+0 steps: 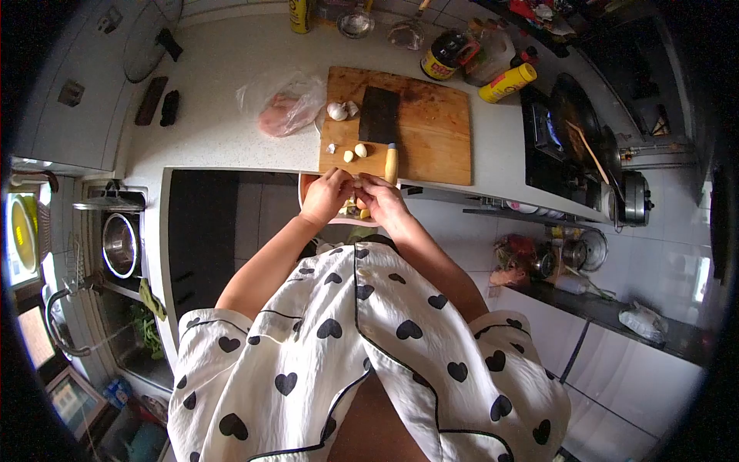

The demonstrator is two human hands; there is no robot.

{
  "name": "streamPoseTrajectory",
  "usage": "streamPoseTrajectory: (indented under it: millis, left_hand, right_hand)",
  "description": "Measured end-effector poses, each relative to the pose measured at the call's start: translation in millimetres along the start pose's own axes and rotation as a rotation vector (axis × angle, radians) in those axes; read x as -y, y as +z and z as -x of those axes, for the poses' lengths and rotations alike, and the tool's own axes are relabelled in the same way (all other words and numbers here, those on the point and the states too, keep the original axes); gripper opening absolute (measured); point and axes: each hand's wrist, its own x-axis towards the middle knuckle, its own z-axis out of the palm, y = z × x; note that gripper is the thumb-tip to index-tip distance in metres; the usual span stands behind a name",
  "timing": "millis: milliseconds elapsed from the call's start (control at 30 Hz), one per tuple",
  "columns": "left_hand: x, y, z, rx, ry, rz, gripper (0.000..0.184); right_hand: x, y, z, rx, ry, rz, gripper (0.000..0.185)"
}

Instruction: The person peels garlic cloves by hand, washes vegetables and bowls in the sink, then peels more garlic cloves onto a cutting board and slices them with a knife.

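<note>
My left hand (326, 195) and my right hand (380, 200) meet at the front edge of the wooden cutting board (439, 131), fingertips pinched together around something small that I cannot make out. Beneath them is a container (306, 185) with scraps inside. Two peeled garlic cloves (360, 150) lie on the board just beyond my fingers, near a small piece of garlic (331, 148). Farther back sits a garlic bulb (337, 112). A cleaver lies on the board, its dark blade (379, 114) pointing away and its wooden handle (392, 164) beside my right hand.
Left of the board is a plastic bag of pink meat (283, 109). A dark bottle (444, 55) and a yellow bottle (508, 82) stand behind it to the right. A wok (573, 108) is on the stove at the right. A metal bowl (121, 245) sits in the sink area at the left.
</note>
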Motion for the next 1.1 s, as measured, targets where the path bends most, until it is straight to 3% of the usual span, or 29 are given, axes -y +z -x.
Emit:
streamPoseTrajectory:
  millis: [233, 433, 500, 633, 900, 967, 1033, 1100]
  left_hand:
    - [11.8, -0.6, -4.0, -0.132, -0.139, 0.096, 0.009]
    - [25.9, 1.1, -3.7, -0.195, -0.214, 0.06, 0.011]
    - [34.5, -1.0, -1.8, -0.205, -0.329, 0.043, 0.013]
    - [33.1, -2.9, 1.3, 0.046, -0.327, -0.058, 0.017]
    - [8.2, 1.4, -10.1, 0.051, -0.288, 0.191, 0.018]
    - [4.4, -2.4, -12.2, 0.075, -0.293, 0.22, 0.022]
    - [2.6, -2.8, -14.1, 0.073, -0.311, 0.21, 0.024]
    - [-1.2, -5.2, -16.2, 0.095, -0.33, 0.21, 0.027]
  right_hand:
    - [15.9, 2.5, 6.5, 0.142, 0.043, 0.419, 0.029]
    - [10.3, 2.9, 0.5, 0.115, -0.194, 0.687, 0.023]
    - [8.3, -4.8, -4.1, 0.036, -0.238, 0.726, 0.021]
    - [9.5, -7.0, -4.1, 0.074, -0.363, 0.768, 0.02]
    - [19.3, 23.5, 10.2, -0.037, -0.326, 0.961, 0.022]
    - [15.1, 21.4, 7.7, -0.044, -0.429, 1.024, 0.023]
    - [6.7, 14.6, 0.0, -0.004, -0.678, 1.114, 0.023]
    - [8.3, 15.4, 2.9, -0.039, -0.653, 1.225, 0.023]
